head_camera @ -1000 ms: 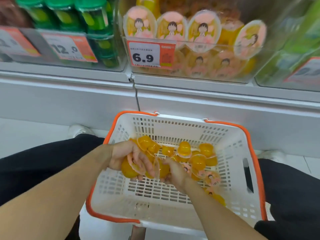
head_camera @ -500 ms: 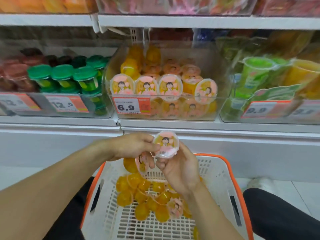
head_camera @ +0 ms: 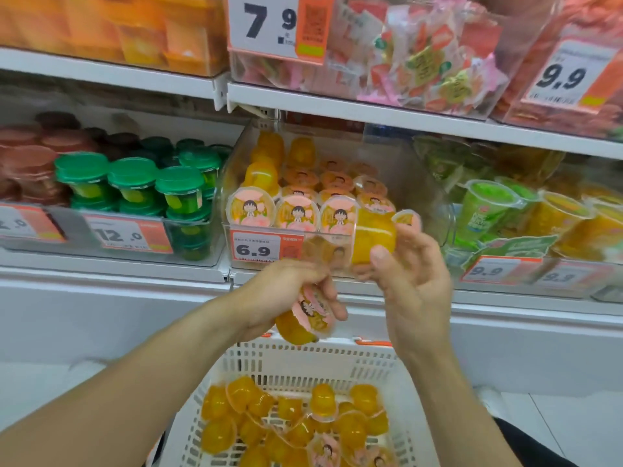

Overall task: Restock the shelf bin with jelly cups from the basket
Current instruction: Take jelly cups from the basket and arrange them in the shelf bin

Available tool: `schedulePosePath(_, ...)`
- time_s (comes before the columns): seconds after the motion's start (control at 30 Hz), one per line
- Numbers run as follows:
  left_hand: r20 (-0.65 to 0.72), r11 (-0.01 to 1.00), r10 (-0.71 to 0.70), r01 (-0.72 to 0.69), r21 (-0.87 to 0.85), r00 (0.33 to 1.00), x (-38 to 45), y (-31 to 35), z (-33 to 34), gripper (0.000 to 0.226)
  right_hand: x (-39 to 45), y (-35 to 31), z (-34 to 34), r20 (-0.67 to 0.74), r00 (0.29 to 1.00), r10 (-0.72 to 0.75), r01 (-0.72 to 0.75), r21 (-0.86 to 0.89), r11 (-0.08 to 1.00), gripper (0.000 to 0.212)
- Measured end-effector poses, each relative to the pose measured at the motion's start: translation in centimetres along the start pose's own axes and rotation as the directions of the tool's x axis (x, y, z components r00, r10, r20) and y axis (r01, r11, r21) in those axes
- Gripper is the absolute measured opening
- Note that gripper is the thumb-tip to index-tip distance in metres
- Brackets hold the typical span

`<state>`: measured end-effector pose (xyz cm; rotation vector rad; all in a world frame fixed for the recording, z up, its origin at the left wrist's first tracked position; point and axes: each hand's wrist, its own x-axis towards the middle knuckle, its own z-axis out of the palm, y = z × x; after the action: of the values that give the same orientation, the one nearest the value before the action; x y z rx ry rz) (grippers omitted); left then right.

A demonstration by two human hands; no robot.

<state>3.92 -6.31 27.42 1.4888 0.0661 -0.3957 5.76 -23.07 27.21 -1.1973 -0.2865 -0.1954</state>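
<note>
A clear shelf bin marked 6.9 holds several yellow jelly cups with pink cartoon lids. My right hand pinches one yellow jelly cup at the bin's front right edge. Lower and to the left, my left hand grips another jelly cup, lid facing me, just above the basket's far rim. The white basket with orange trim sits below, with several loose jelly cups lying in it.
A bin of green-lidded cups priced 12.0 stands to the left, and green and yellow cups priced 9.9 to the right. The upper shelf overhangs the target bin. The white shelf base runs behind the basket.
Both hands rose from the basket with jelly cups. The right hand has carried its cup up to the bin's front, and the left hand has moved apart from it, still holding a cup.
</note>
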Motion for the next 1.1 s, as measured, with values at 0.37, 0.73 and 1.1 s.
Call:
schedulePosePath(0.37,-0.168,0.962,0.005,-0.050,-0.268,0.986,-0.5,1.6,-1.7,0.032,15.3,0.8,7.7,0.089,0.989,-0.117,0.136,-0.858,0.495,0.032)
schedulePosePath(0.73,-0.160,0.964,0.019,-0.061,-0.260,0.987,-0.7,1.7,-2.6,0.028,20.5,3.6,11.0,0.163,0.964,0.208,0.168,-0.986,-0.003,0.035)
schedulePosePath(1.1,-0.187,0.975,-0.021,-0.021,-0.220,0.982,0.0,1.1,-2.2,0.021,20.8,4.6,11.5,0.200,0.966,0.162,0.188,-0.978,0.088,0.031)
